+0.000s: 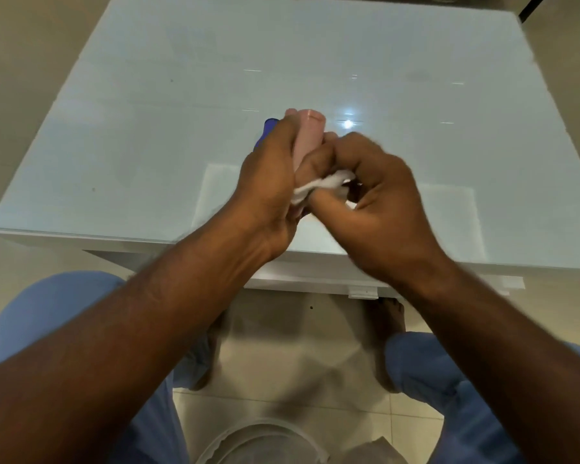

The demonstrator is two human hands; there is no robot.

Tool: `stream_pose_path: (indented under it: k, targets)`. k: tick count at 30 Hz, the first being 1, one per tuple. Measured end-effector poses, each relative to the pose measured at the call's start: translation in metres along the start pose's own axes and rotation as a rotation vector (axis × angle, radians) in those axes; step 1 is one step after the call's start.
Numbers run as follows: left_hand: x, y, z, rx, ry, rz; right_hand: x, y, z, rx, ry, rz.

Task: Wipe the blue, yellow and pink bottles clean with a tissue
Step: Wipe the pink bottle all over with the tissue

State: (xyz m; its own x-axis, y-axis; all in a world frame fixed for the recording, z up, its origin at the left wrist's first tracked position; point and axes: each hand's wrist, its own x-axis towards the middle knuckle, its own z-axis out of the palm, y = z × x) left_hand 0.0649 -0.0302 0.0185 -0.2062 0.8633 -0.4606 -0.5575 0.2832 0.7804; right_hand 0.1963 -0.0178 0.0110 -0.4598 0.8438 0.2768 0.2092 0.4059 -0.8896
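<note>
Above the glass table [148, 95], your left hand [268, 182] gripped one pale pink bottle [307, 135], plain-sided with no legible label, while your right hand [379, 192] pinched one crumpled white tissue [318, 185] against its lower body, and one blue bottle [265, 132] showed partly behind your left hand.

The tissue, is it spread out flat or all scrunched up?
Scrunched up. The tissue shows as a crumpled white wad pinched in the right hand, pressed against the pink bottle that the left hand grips.
</note>
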Motion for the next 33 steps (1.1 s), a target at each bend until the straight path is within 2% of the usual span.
stream_pose_path:
  k: [2, 3, 7, 9, 11, 14, 15, 17, 20, 22, 24, 26, 28, 29, 33]
  targets:
    - [0.000, 0.003, -0.004, -0.095, 0.021, -0.028, -0.002, -0.003, 0.002, -0.002, -0.135, -0.034]
    - [0.000, 0.006, -0.005, -0.110, 0.016, -0.028, -0.001, -0.004, 0.000, 0.021, -0.140, -0.036]
    - [-0.004, 0.007, -0.001, 0.047, -0.058, 0.008, 0.010, -0.003, -0.011, 0.087, 0.142, 0.063]
    - [-0.006, 0.004, 0.003, 0.062, -0.091, 0.001, 0.010, -0.001, -0.011, 0.046, 0.187, 0.069]
    - [-0.005, 0.003, 0.003, 0.025, -0.123, -0.010, 0.006, 0.001, -0.008, -0.010, 0.096, 0.022]
    - [-0.001, 0.005, -0.003, 0.004, -0.061, -0.010, -0.002, -0.001, -0.004, -0.100, -0.136, -0.085]
    - [0.000, 0.007, -0.004, 0.020, -0.041, 0.002, -0.002, -0.002, -0.003, -0.096, -0.155, -0.086]
    - [0.001, 0.008, -0.004, 0.052, -0.023, 0.021, 0.002, -0.003, -0.006, -0.036, -0.067, -0.021]
    - [-0.001, 0.004, -0.001, 0.076, -0.002, -0.027, 0.010, -0.001, -0.013, 0.006, 0.164, 0.075]
    - [-0.001, -0.002, 0.002, 0.065, 0.035, -0.048, 0.012, 0.002, -0.015, -0.021, 0.226, 0.088]
    - [-0.001, -0.004, 0.003, 0.008, 0.095, -0.050, 0.008, 0.002, -0.010, -0.065, 0.178, 0.041]
    - [0.000, -0.003, 0.000, -0.014, 0.150, -0.047, 0.002, -0.001, -0.005, -0.108, 0.044, -0.058]
    - [0.003, -0.002, -0.002, -0.018, 0.148, -0.034, 0.000, -0.006, -0.004, -0.088, -0.090, -0.105]
    - [0.005, -0.002, -0.003, -0.018, 0.145, -0.026, 0.000, -0.007, -0.005, -0.060, -0.095, -0.083]
    - [0.007, -0.004, -0.002, 0.040, 0.160, -0.017, 0.011, -0.003, -0.015, 0.041, 0.191, 0.054]
